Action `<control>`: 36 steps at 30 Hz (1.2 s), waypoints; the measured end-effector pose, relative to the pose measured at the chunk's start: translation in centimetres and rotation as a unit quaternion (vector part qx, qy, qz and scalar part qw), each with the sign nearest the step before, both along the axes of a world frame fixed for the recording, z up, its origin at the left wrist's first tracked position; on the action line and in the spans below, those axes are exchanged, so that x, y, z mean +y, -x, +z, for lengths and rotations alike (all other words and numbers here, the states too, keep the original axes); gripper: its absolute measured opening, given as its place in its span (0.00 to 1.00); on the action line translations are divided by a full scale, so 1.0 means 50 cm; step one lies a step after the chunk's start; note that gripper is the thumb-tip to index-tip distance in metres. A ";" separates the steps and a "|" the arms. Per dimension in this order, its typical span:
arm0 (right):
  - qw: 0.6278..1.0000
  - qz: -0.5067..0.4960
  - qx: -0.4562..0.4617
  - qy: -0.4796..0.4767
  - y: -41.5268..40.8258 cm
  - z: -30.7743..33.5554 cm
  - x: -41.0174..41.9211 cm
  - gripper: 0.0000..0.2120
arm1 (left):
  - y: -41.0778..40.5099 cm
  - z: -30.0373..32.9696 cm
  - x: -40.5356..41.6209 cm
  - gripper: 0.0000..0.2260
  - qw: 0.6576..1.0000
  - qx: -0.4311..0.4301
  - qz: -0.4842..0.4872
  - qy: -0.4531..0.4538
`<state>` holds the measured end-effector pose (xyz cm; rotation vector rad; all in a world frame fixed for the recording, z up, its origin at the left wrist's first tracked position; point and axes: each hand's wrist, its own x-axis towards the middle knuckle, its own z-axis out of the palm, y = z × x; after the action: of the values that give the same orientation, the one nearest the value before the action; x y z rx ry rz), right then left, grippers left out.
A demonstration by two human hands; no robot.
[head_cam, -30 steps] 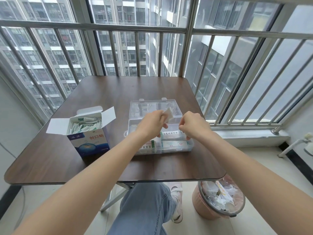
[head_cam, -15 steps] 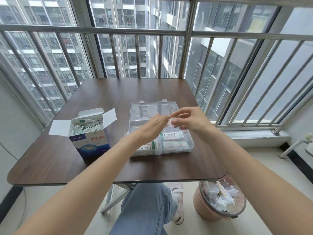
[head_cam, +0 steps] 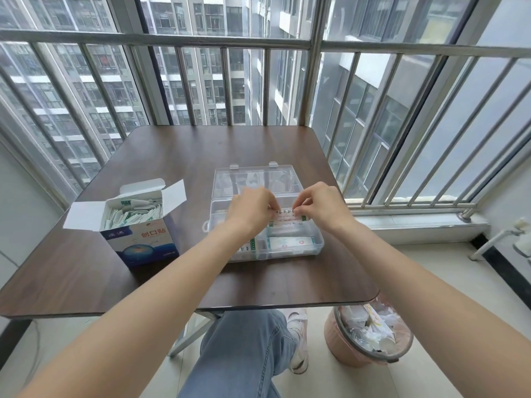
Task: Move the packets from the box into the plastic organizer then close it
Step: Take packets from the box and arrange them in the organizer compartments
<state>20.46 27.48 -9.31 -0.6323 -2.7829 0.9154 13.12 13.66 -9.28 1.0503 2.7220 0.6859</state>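
Both hands lower since last frame: left hand [head_cam: 253, 209], right hand [head_cam: 319, 206] now over organizer [head_cam: 317, 244], fingers pinching packet [head_cam: 284, 215] ends. Risk: packet lands crooked, lid [head_cam: 253, 175] jams.

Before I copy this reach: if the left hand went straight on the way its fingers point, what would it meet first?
Probably the right hand, which pinches the other end of the same packet that the left hand pinches; depth is unclear.
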 end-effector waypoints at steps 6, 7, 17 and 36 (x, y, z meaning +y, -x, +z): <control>0.993 0.037 -0.047 -0.099 0.002 -0.015 -0.016 0.04 | -0.003 -0.003 0.007 0.08 0.994 0.063 -0.034 0.088; 0.992 0.037 -0.053 -0.112 0.001 -0.016 -0.018 0.04 | -0.004 -0.004 0.008 0.08 0.990 0.092 -0.041 0.101; 0.982 0.040 -0.091 -0.161 0.005 -0.016 -0.021 0.05 | -0.004 -0.013 0.022 0.10 0.966 0.171 -0.035 0.191; 0.987 0.039 -0.121 -0.099 0.010 -0.001 -0.024 0.06 | 0.011 -0.013 0.010 0.10 0.993 0.031 0.006 0.112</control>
<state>19.95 26.26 -9.37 -0.6451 -3.0832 0.5964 12.57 14.14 -9.96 1.0193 2.7782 0.3418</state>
